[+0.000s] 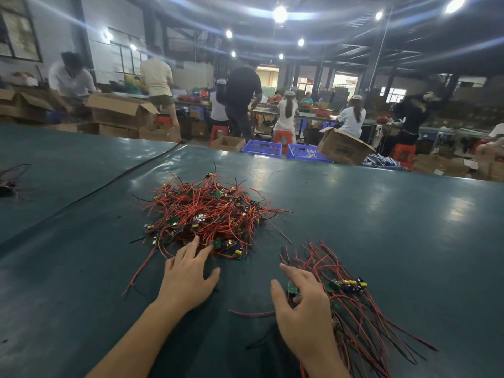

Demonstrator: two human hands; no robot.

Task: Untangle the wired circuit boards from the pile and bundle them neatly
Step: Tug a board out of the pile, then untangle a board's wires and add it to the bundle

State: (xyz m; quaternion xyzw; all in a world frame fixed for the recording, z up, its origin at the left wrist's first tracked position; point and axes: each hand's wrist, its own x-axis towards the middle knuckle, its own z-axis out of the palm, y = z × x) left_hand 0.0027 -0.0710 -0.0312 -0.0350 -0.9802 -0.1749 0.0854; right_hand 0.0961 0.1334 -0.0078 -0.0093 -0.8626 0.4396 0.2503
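— At the near edge of the desk (381, 227), the right hand (302, 312) lies over the board end of the sorted bundle (360, 317). Its index finger is stretched out and the other fingers bend down among the boards. Is it gripping?

— I cannot tell. The fingertips are hidden under the hand. A green board (293, 288) shows between thumb and index finger, but whether that is a pinch or only a press is not visible.

— And the left hand (188, 279)?

— Wide and holding nothing. The fingers are spread, with the tips at the near rim of the pile (210, 211). The pile sits just beyond, mid-desk, apart from the bundle.

— So what is the step, and how is it done well?

— I judge it to be fetching the next board. Take 1 board from the rim, not from the middle. Lift it by the board rather than by the wire, and trace its red lead out before pulling, so no knot tightens. The right hand should pin the bundle, so the boards lie together at 1 end.

— What can't you make out?

— How many boards the pile holds, since the wires cover most of them. The bundle's wire ends run off the bottom edge. A small tangle (11, 181) at the left edge is cut off. Farther out, the blue crates (261, 147), a cardboard box (343, 150) and the workers (286, 110) are too blurred to read.
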